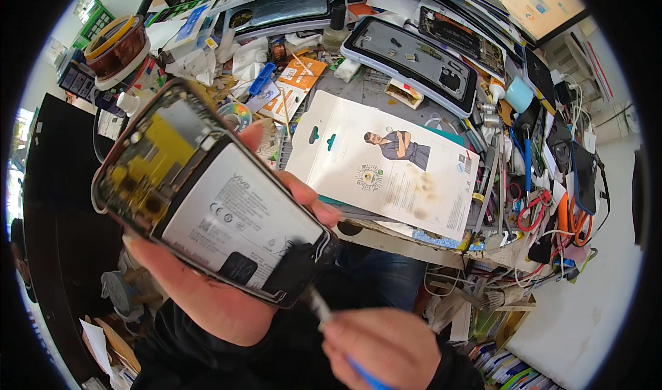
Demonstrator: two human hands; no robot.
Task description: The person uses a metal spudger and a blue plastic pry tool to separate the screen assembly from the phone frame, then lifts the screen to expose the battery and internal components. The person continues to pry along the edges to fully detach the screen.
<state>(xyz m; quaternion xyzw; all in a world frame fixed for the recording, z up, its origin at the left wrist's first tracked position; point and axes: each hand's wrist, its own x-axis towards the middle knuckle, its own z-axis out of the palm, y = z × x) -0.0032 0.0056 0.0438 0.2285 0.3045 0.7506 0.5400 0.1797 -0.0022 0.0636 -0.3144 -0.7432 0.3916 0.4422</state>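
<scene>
Back cover already off: left hand [207, 286] curled around the opened phone [207, 190], raised just left of the white card [386, 169] on the desk [365, 90], right hand [386, 345] pinching a blue-handled tool [324, 312] at its lower corner, battery still seated.

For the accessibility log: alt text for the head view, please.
The left hand holds an opened phone, back cover off, battery exposed, while the right hand points a thin blue-handled tool at its lower end, above a cluttered workbench of phone parts.
</scene>
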